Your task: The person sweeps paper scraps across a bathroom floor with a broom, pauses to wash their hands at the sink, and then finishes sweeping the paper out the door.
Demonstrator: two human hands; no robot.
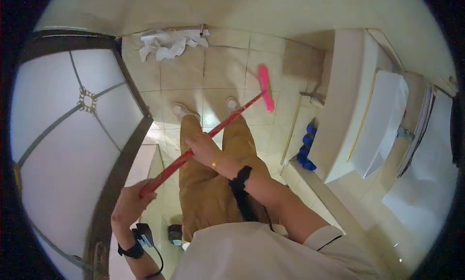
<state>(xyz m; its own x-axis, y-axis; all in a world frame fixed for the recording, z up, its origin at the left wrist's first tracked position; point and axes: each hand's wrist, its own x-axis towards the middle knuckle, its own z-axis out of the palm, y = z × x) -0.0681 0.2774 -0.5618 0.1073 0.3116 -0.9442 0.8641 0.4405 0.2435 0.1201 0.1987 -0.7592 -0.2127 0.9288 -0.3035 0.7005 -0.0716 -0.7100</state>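
Note:
A broom [233,116] with a red stick and a bright pink head slants across my legs. The pink head is at the tiled floor [225,67], ahead and to the right of my feet. My left hand [134,200] grips the stick's top end at the lower left. Farther down the stick, my right hand [203,147] is closed around it, in front of my thighs. Whether the head bears on the floor cannot be told.
White crumpled paper or plastic [170,43] lies by the far wall. A framed door with white panels [54,112] is at left. Blue objects [307,145] stand beside a pale cabinet [341,105] at right. A dark round object [175,233] is near my left leg.

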